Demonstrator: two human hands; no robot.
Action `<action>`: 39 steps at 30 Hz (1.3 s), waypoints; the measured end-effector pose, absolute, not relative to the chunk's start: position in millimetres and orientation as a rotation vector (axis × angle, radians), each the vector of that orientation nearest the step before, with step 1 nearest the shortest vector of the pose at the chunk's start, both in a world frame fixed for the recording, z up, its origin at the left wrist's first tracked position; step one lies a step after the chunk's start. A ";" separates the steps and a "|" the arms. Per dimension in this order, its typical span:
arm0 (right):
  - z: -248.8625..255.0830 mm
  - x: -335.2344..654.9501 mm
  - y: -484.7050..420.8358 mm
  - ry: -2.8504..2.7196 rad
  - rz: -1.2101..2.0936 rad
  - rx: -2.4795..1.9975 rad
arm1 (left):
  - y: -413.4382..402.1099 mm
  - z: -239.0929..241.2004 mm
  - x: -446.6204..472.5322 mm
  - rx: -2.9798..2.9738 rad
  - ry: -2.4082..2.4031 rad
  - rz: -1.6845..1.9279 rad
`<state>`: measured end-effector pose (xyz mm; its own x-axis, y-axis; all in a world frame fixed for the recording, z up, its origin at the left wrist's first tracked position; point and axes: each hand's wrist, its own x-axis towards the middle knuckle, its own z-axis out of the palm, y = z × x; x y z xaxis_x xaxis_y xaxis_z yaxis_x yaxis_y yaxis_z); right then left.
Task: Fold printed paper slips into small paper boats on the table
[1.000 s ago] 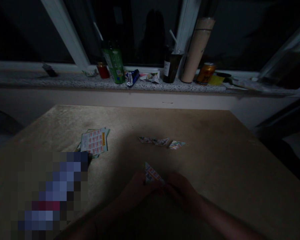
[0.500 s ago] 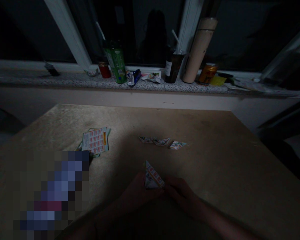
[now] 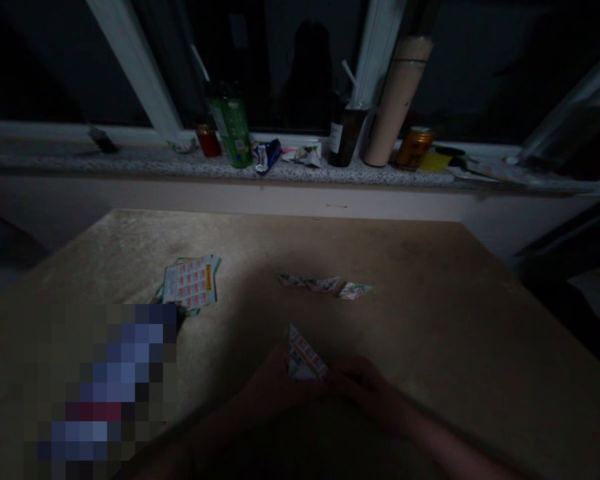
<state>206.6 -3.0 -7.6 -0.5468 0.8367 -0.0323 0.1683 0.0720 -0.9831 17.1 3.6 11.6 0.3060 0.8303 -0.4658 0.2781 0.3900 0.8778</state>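
Observation:
A printed paper folded into a triangle (image 3: pixel 305 359) is held low over the near part of the table, its point up and to the left. My left hand (image 3: pixel 275 377) is closed on its left and lower edge. At its right corner, my right hand (image 3: pixel 357 380) pinches the paper. Both hands lie in deep shadow, so some fingers are hard to make out. Beyond them lie small folded paper pieces (image 3: pixel 310 283) in a row, with another folded piece (image 3: pixel 355 291) at the right end.
On the left of the table (image 3: pixel 430 300) is a stack of printed cards (image 3: pixel 189 283); nearer is a pixelated, blurred-out object (image 3: pixel 125 373). The windowsill (image 3: pixel 290 175) bears a green container (image 3: pixel 234 130), a dark cup (image 3: pixel 347 137), a tall pink flask (image 3: pixel 399 100) and an orange can (image 3: pixel 414 148).
The folded triangle and both hands have shifted very slightly left and down in view. The hold on the paper looks the same.

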 end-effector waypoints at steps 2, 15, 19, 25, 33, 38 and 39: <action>-8.5 206.8 -3.6 -1.760 1.528 -0.994 | 4.8 14.0 16.2 1.163 1.163 0.506; -7.6 205.3 -13.8 -1.831 1.368 -1.054 | 8.5 13.6 14.5 1.219 1.130 0.458; -5.8 203.8 -13.6 -1.791 1.397 -1.064 | 10.5 14.4 14.8 1.177 1.104 0.502; -6.7 199.0 -11.7 -1.819 1.474 -0.897 | 5.4 3.5 18.6 1.343 1.181 0.578; -11.4 197.2 -11.3 -1.830 1.490 -0.867 | -1.6 -0.6 17.5 1.418 1.286 0.457; -8.3 196.4 -13.5 -1.869 1.505 -0.852 | -4.2 0.5 19.6 1.362 1.231 0.575; -9.4 196.6 -13.9 -1.870 1.498 -0.847 | -3.9 1.2 20.1 1.339 1.198 0.608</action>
<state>196.6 -13.9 -9.4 -0.6227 0.7804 0.0573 0.1147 0.1634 -0.9799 20.1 -3.9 1.2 0.3377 0.8924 -0.2993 0.2850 0.2060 0.9361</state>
